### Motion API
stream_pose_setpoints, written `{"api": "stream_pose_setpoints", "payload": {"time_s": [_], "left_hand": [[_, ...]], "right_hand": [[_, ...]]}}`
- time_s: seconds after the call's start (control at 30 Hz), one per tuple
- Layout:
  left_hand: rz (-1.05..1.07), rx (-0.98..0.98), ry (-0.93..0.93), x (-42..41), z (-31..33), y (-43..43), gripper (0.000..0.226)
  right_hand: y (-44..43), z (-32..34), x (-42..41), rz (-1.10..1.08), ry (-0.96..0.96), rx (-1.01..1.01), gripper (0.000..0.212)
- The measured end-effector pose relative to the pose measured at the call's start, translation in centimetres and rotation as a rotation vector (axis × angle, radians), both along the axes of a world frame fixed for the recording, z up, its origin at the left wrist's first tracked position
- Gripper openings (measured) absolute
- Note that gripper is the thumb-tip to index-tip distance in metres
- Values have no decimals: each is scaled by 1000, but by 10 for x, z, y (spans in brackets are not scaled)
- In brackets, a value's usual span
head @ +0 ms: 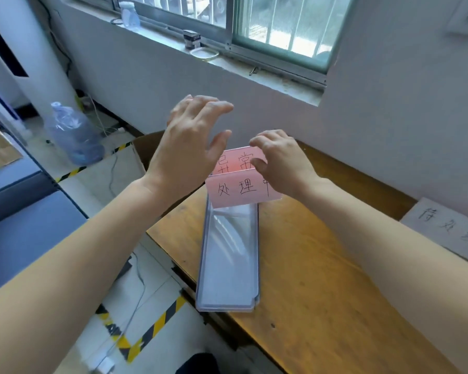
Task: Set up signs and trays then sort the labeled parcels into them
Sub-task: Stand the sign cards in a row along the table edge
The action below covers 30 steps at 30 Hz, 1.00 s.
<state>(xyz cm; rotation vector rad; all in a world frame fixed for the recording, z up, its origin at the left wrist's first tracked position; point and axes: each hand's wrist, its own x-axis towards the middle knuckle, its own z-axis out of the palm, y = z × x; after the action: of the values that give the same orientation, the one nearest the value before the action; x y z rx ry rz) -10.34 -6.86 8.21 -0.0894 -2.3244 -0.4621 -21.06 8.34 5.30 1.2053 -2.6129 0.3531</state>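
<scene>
Under a barred window (268, 22) and a grey wall stands a wooden table (322, 265), with a clear tray (227, 265) lying lengthwise near its left edge. A pink sign (241, 191) with handwritten characters stands at the tray's far end, its lower part hanging over the tray's end wall. The step in hand looks like the setting-up: fixing this sign to its tray. No parcels are in view, so sorting seems not yet begun. The right hand (281, 160) pinches the sign's right side, fingers curled over the top edge and thumb on the front. The left hand (184, 147) is spread and holds nothing, hovering just left of and above the sign, palm turned toward it; whether its thumb touches the sign's corner I cannot tell. Both forearms reach forward, one on each side of the tray. A white sign (449, 228) lies flat near the table's right edge, well apart from the tray. The next move probably calls for steadying the pink sign square to the tray, then letting go gently so it does not tip.
</scene>
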Motion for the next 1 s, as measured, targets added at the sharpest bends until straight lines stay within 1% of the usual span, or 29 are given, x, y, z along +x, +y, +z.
{"api": "stream_pose_setpoints", "payload": {"time_s": [0.13, 0.3, 0.4, 0.5, 0.6, 0.8, 0.9, 1.0], "left_hand": [[11, 65, -87, -19, -28, -15, 32], [-38, 105, -203, -55, -50, -41, 33], [-78, 88, -230, -78, -65, -55, 31], [-114, 84, -273, -101, -80, -67, 30], [-154, 93, -306, -124, -91, -76, 30], [-171, 48, -386, -159, -123, -76, 28], [-123, 54, -461, -179, -136, -68, 32], [-20, -17, -614, -197, -154, -58, 41]], "right_hand": [[-17, -34, -31, 37, -46, 141, 34], [-35, -75, -64, -40, -163, 279, 36], [-47, -93, -78, -61, -216, 322, 35], [-53, -108, -89, -85, -265, 353, 30], [-54, -115, -96, -120, -323, 309, 27], [-38, -109, -99, -168, -389, 193, 30], [-11, -93, -102, -229, -386, 126, 32], [22, -81, -106, -280, -348, 72, 35]]}}
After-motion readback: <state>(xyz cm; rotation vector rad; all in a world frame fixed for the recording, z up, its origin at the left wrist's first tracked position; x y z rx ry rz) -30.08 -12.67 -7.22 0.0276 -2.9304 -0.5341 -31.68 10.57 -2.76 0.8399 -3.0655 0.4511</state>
